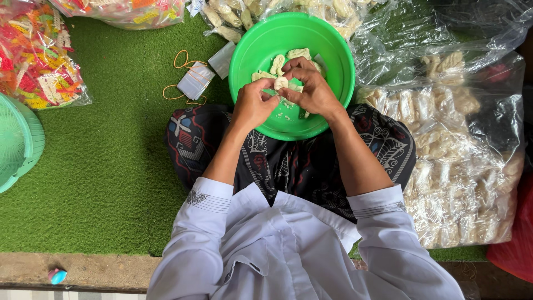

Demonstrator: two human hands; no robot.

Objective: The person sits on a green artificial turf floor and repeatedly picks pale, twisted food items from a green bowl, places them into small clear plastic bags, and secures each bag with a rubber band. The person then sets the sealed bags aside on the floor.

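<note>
at the far left a pale green basket (16,145) sits on the green turf mat (105,166), and above it lies a clear bag of bright multicoloured crackers (39,58). further in, a few orange rubber bands (183,58) lie loose around a small stack of empty clear plastic bags (195,80), just left of the green bowl (330,53). the stack being there suggests bagging is only partly done, and by my judgement much is left: the bowl holds a handful of pale crackers (277,62), maybe 6 or so, though the hands cover part of the heap, so the count is unsure.

the left hand (252,105) and the right hand (313,89) meet over the middle of the bowl, which rests against the person's lap. both are curled, fingertips drawn together, and between them they pinch 1 pale cracker piece (281,83); whether a thin bag is also caught in that pinch i cannot tell. the piece sits right at the fingertips, above the other crackers and touching both hands.

to the right, a large clear sack of small packed cracker bundles (461,166) lies beside the person's knee, which reads as finished work already piled up. at the far right edge a red bag (513,239) shows partly.
</note>
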